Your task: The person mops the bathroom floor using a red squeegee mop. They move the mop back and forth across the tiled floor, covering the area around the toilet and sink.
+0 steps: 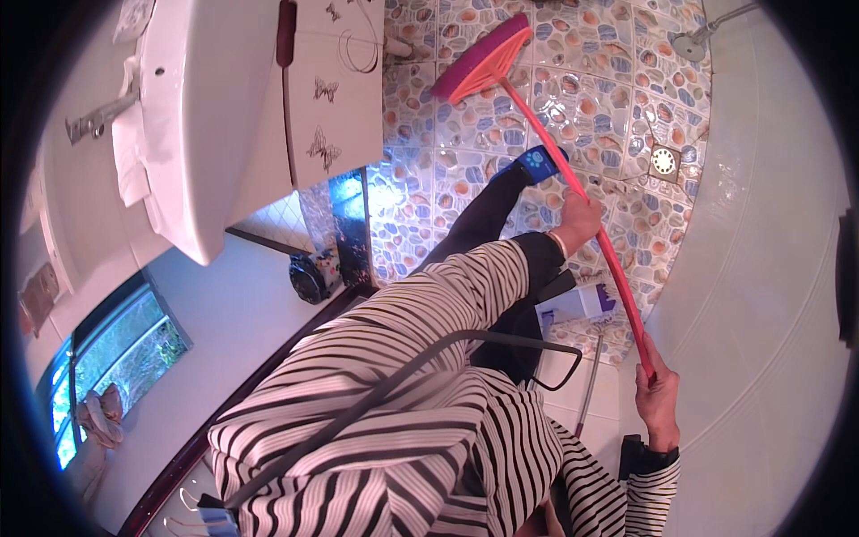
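Observation:
A broom (551,147) with a pinkish-red handle, an orange head and purple bristles lies diagonally across the view. My left hand (580,218) grips the middle of its handle, and my right hand (658,399) closes around the handle's end, near the light wall. The bristles are over the pebble-patterned tile floor (570,114) at the top; whether they touch it I cannot tell. My foot in a blue slipper (539,165) shows beside the handle. Below my left hand, a mop (609,295) with a purple and white head is partly hidden by my sleeve and the broom handle.
A white washbasin (194,134) with a metal faucet (100,119) stands at the left, over a cabinet (339,101) with butterfly pictures. A round floor drain (664,161) lies near the right wall. A dark bent rod (402,382) crosses before my striped top. A window (121,362) is at lower left.

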`<state>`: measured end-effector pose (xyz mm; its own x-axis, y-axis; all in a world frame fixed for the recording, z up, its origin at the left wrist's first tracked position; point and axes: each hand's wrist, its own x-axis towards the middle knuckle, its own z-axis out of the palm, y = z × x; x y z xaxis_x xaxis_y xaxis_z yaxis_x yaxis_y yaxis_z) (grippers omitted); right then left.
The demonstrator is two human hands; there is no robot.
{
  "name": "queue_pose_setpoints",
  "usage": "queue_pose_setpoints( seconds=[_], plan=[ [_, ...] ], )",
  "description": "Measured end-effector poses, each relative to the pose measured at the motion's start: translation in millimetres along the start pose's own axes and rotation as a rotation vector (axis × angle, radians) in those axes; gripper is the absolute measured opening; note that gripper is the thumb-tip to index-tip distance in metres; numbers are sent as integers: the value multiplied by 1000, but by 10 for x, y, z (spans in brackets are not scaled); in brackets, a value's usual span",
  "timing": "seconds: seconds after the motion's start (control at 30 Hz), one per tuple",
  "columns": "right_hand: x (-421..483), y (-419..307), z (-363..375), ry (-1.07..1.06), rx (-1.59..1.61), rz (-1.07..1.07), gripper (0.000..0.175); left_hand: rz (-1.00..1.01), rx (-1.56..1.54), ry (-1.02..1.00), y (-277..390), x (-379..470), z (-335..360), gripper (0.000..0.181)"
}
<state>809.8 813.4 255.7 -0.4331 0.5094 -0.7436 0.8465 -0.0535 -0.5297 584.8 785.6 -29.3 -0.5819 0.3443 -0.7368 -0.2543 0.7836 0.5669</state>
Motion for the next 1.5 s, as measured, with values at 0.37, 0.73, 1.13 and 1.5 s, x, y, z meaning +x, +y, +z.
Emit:
queue_pose_setpoints(
  seconds=[0.37,0.73,1.13,1.5],
  plan=[
    [883,-801,752,-151,-412,-423,48,-448,-468,123,-985,556,-1988,28],
    [-344,-622,-598,-26,-463,-138,51,-269,-486,-86,75,-619,-31,19],
    [-2136,353,130,272,96,37,51,28,-104,-535,-60,-1843,708,22],
    [-582,223,945,319,312,45,49,1105,799,-519,-28,176,114,20]
  ],
)
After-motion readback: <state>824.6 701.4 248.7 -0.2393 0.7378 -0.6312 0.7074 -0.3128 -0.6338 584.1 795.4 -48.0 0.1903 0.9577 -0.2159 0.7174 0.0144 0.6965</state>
